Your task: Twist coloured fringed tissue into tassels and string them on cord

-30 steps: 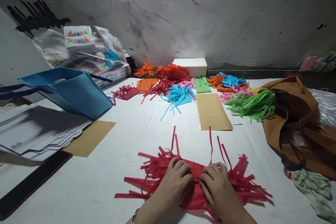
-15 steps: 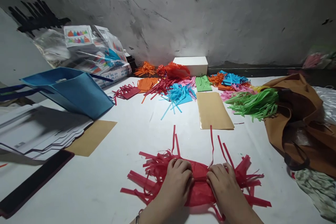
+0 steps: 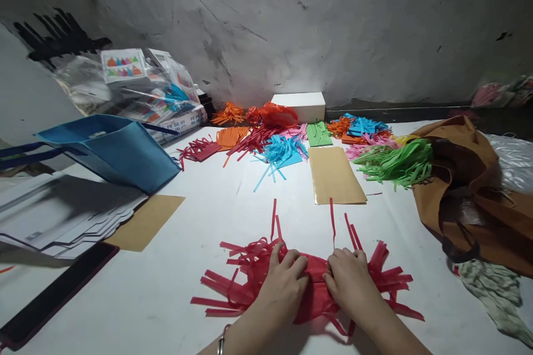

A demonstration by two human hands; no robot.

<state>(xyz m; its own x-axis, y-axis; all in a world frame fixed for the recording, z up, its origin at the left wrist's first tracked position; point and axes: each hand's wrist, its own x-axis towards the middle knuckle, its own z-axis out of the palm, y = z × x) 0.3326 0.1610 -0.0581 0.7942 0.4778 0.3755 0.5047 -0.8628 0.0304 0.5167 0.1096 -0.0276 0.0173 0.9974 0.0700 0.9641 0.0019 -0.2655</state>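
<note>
Red fringed tissue paper (image 3: 313, 300) lies spread on the white table in front of me, its cut strips fanning out to both sides and a few pointing away from me. My left hand (image 3: 287, 274) presses on its left part with curled fingers, the index finger slightly raised. On the right part, my right hand (image 3: 347, 277) has its fingers bent and gripping the paper. Between the hands a crease or folded edge runs across the smooth middle. Both fingertips and thumbs are partly hidden by the hands and paper.
Beyond are a tan card (image 3: 336, 176), blue tassels (image 3: 281, 150), green tassels (image 3: 402, 161) and a white box (image 3: 300, 105). At left stand a blue bag (image 3: 120, 150), white sheets (image 3: 70, 205) and a dark phone-like slab (image 3: 58, 294). A brown bag (image 3: 453, 177) sits at right.
My left index finger has lifted and stretched a little. My right hand has shifted slightly on the red paper, with its fingers drawn in more. The view has tilted and turned slightly.
</note>
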